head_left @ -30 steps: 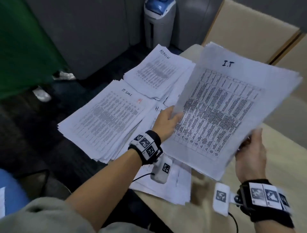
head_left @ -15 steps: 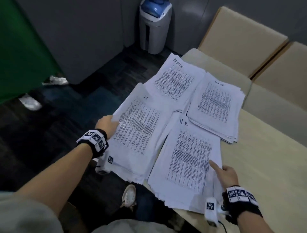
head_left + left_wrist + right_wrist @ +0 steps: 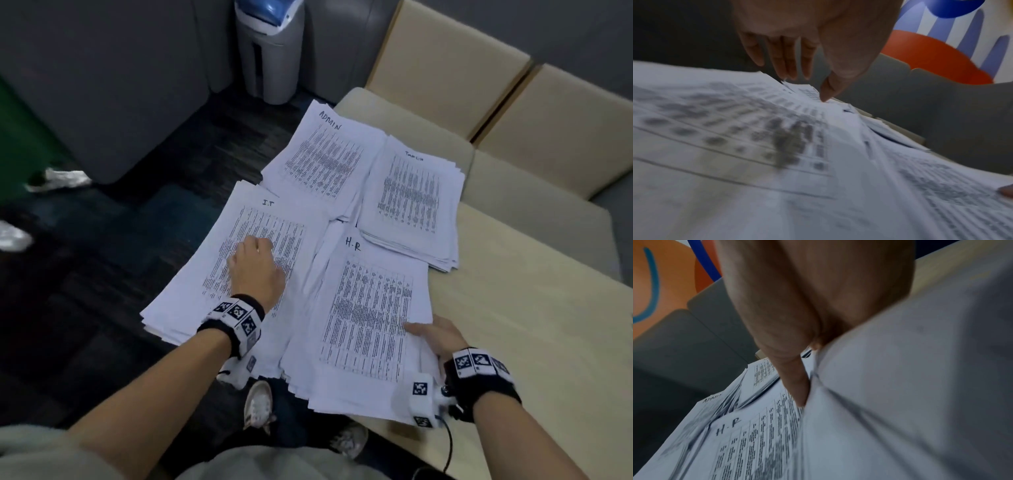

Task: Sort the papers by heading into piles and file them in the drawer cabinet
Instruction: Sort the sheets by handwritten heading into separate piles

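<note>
Four paper piles lie on the table's left end. The ADMIN pile (image 3: 325,157) is far left and a pile with an unreadable heading (image 3: 411,195) is far right. The I.T pile (image 3: 260,219) is near left and overhangs the table edge. The H-R pile (image 3: 370,308) (image 3: 760,443) is near right. My left hand (image 3: 255,270) (image 3: 797,65) rests on the I.T pile (image 3: 735,146), fingers straight, tips touching the top sheet. My right hand (image 3: 435,337) grips the H-R pile's right edge, with its thumb (image 3: 797,386) on top and the other fingers hidden under the sheets.
The beige table (image 3: 531,342) runs to the right. Cream bench seats (image 3: 445,61) stand behind it. A grey and blue bin (image 3: 270,44) and a grey cabinet (image 3: 102,68) stand on the dark floor at the left. My shoe (image 3: 258,401) shows below the piles.
A second ago both hands held an I.T stack in the air. It now lies on the I.T pile. My left hand slid from its left edge to its middle, and my right hand went to the H-R pile.
</note>
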Demonstrator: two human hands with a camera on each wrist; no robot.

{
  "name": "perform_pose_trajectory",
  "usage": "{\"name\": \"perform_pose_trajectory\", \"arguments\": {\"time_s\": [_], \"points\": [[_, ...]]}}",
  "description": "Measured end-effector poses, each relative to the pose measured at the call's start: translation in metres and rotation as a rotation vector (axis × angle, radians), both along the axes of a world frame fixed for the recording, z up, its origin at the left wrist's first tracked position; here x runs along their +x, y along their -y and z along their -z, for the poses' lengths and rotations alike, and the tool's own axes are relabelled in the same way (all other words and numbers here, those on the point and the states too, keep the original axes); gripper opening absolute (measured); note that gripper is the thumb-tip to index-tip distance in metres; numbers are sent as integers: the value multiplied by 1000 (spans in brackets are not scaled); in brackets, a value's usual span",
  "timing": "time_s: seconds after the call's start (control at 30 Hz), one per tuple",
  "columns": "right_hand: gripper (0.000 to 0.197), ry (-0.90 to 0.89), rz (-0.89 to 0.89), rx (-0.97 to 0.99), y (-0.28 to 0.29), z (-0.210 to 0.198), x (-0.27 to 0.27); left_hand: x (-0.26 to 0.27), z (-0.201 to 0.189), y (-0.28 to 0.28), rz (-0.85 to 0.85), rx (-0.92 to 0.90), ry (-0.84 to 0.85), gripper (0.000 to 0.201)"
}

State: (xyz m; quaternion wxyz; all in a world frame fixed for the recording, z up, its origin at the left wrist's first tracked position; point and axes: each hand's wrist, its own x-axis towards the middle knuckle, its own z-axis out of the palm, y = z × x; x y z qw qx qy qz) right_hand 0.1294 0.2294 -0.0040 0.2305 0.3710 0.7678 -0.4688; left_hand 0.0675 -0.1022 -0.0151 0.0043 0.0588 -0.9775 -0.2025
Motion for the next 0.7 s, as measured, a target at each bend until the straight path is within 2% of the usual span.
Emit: {"name": "perform_pose_trajectory", "arguments": {"time_s": [0.17,0.27,0.33,0.4,0.47,0.5,0.53,0.6,0.7], "points": [[31,32,-20,-79,-22,-2,36,23,8,-41,201,197,35,18],[29,-61,43,-75,-43,-16,69,35,9,-76,346,345,140,20],[27,-179,122,-108,-59,-34,90,41,9,-101,353,404,214,40],[28,-301,169,-135,-78,-59,108,47,1,-128,282,495,272,71],[36,-432,211,-145,-100,-87,123,50,-20,-158,243,681,358,96],[39,-505,231,-150,-110,-102,129,52,-36,-175,263,805,411,101],[40,-575,235,-162,-120,-114,133,55,-51,-192,303,934,445,98],[32,-718,229,-204,-139,-135,140,65,-83,-230,400,1155,430,79],[20,-951,302,-229,-161,-155,142,80,-113,-285,402,1342,254,49]]}}
